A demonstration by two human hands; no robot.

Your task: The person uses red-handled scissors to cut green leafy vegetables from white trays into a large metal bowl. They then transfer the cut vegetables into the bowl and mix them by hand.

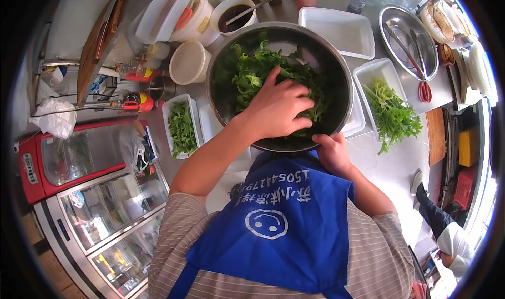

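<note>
A large deep steel bowl (279, 27) holds loose leafy greens (250, 80), right in front of my body. Inside it, my left hand (282, 107) rests on the leaves, back of the hand up and fingers spread; its fingertips are partly hidden among them. At the near right edge, my right hand (332, 151) grips the bowl's rim, thumb on top. Pale frilly greens (390, 109) hang over the end of a white tray (361, 76) to the right. Small-leaved greens (182, 127) fill another white tray (165, 113) on the left.
Behind the bowl stand a tub of dark liquid (235, 16) with a ladle and an empty white tray (337, 30). Red-handled scissors (425, 89) lean in an oval steel basin (434, 68). A lidded white tub (189, 62) is at left. A person (446, 236) is at far right.
</note>
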